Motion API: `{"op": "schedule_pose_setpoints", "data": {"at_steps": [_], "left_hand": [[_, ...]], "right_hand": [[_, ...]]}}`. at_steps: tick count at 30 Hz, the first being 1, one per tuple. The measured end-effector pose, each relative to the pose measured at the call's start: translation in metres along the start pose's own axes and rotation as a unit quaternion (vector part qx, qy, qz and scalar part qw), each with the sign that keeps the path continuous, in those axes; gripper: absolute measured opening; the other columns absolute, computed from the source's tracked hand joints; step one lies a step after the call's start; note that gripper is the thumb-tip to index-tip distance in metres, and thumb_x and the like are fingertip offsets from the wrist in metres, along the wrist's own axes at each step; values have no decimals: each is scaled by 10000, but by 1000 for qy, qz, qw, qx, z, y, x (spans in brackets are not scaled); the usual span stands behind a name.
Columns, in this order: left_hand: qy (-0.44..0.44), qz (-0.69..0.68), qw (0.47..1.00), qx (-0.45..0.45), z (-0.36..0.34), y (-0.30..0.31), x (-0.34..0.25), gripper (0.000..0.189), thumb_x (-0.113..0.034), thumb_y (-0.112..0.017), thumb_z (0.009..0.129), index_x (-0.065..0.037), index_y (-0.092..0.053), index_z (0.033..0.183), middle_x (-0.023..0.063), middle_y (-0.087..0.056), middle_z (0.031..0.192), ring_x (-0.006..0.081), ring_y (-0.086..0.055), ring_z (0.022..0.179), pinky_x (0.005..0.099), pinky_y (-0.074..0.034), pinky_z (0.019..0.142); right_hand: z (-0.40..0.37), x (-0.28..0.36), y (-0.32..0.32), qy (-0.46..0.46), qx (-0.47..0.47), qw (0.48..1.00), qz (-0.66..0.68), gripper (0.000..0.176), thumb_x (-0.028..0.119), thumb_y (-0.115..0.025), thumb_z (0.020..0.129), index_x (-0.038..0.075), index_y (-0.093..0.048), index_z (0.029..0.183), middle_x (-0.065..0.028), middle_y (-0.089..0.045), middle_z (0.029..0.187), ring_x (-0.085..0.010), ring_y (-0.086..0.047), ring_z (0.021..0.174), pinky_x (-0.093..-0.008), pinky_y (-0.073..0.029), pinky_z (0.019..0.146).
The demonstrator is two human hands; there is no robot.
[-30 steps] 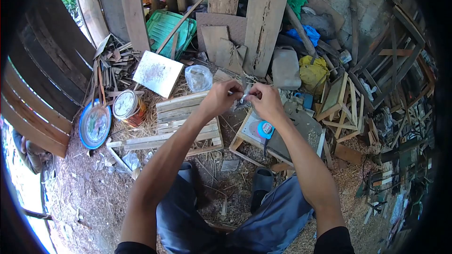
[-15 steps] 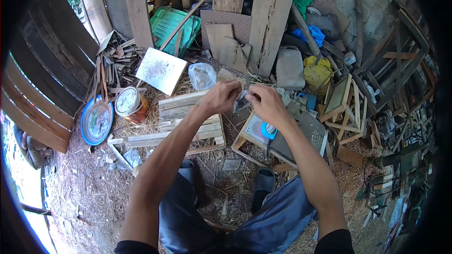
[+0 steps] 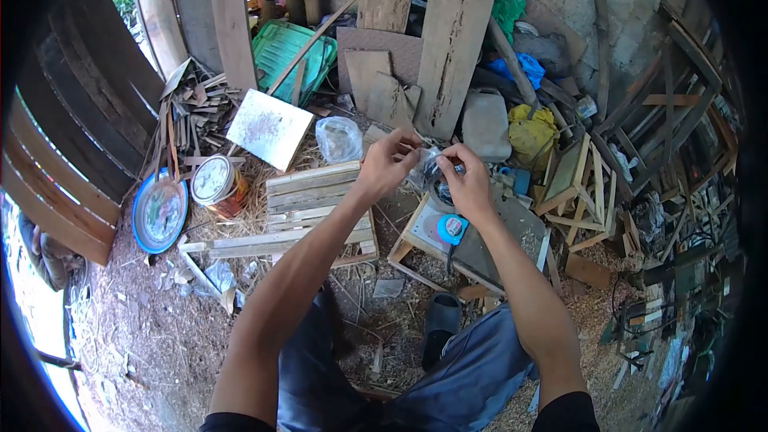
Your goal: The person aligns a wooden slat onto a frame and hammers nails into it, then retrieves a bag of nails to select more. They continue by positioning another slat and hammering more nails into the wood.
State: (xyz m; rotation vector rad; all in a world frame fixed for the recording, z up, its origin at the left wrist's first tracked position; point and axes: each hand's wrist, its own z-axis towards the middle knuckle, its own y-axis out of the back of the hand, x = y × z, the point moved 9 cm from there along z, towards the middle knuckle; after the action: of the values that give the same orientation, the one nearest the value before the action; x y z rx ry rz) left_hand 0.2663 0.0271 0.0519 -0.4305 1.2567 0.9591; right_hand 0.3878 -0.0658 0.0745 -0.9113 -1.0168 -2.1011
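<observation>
My left hand [image 3: 389, 163] and my right hand [image 3: 467, 182] are close together in front of me, fingers pinched. Between them is a small clear plastic bag [image 3: 430, 158], crumpled and gripped from both sides; its contents are hard to make out. Just below my right hand, a blue tape measure [image 3: 452, 229] rests on a low wooden box [image 3: 416, 234]. To the left of my left hand lies a slatted wooden frame [image 3: 316, 212]. Another clear plastic bag [image 3: 339, 140], with something pale in it, sits beyond the frame.
At left stand a paint can [image 3: 218, 182] and a blue-rimmed basin [image 3: 160, 212]. A white board [image 3: 268, 128] leans near scrap wood [image 3: 196, 108]. Behind are a green crate [image 3: 294, 56] and upright planks [image 3: 458, 40]. Small wooden frames [image 3: 580, 188] pile up at right.
The clear plastic bag shows more between my hands, which have moved slightly apart and turned. The view has shifted a little, and my left slipper is now hidden.
</observation>
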Motion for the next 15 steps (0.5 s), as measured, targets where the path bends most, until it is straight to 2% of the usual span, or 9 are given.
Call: {"op": "schedule_pose_setpoints", "data": {"at_steps": [1, 2, 3, 5, 9, 11, 15], "left_hand": [[-32, -38, 999, 1, -1, -4, -10, 135, -86, -598, 866, 14, -613, 955, 51, -640, 825, 115, -593, 802, 259, -489, 707], [-40, 9, 999, 28, -2, -10, -15, 172, -87, -626, 855, 14, -624, 994, 70, -656, 833, 127, -625, 819, 271, -510, 744], [-40, 9, 999, 30, -3, -12, -19, 172, -87, -626, 855, 14, -624, 994, 70, -656, 833, 127, -625, 819, 271, -510, 744], [-101, 93, 990, 3, -7, -11, -36, 203, -124, -650, 853, 13, -627, 1001, 96, -656, 827, 131, -627, 778, 287, -510, 696], [-58, 111, 992, -25, -6, -7, -25, 206, -143, -658, 857, 18, -630, 981, 119, -650, 833, 130, -609, 744, 303, -499, 650], [-44, 108, 993, -29, -5, -5, -21, 183, -134, -644, 865, 20, -634, 962, 119, -645, 826, 127, -580, 724, 306, -484, 638], [-42, 103, 994, -1, -5, -8, -19, 171, -126, -636, 873, 15, -639, 970, 95, -652, 830, 123, -562, 730, 305, -479, 658]], "right_hand": [[1, 2, 3, 3, -12, 1000, -14, 114, 95, -605, 878, -5, -551, 867, -80, -585, 786, -164, -579, 713, -288, -453, 643], [1, 3, 7, 6, -24, 999, -28, 102, 94, -598, 894, 1, -562, 873, -38, -596, 799, -86, -576, 716, -232, -458, 629], [1, 3, 9, 5, -25, 999, -28, 102, 94, -598, 894, 1, -562, 873, -38, -596, 799, -86, -576, 716, -232, -458, 629], [0, -4, 6, -44, -17, 999, 26, 117, 97, -628, 860, 12, -582, 926, -99, -636, 854, -188, -624, 785, -308, -485, 654], [0, 16, 10, -42, -7, 999, 21, 159, 77, -644, 847, 22, -582, 983, -88, -638, 851, -172, -622, 761, -293, -481, 622], [1, 27, 7, 71, -2, 996, -44, 178, 67, -653, 839, 30, -591, 1001, -80, -638, 849, -171, -619, 742, -284, -481, 624], [2, 22, 9, 8, -5, 1000, -10, 157, 58, -658, 832, 29, -617, 981, -80, -636, 847, -175, -622, 738, -282, -483, 626]]}}
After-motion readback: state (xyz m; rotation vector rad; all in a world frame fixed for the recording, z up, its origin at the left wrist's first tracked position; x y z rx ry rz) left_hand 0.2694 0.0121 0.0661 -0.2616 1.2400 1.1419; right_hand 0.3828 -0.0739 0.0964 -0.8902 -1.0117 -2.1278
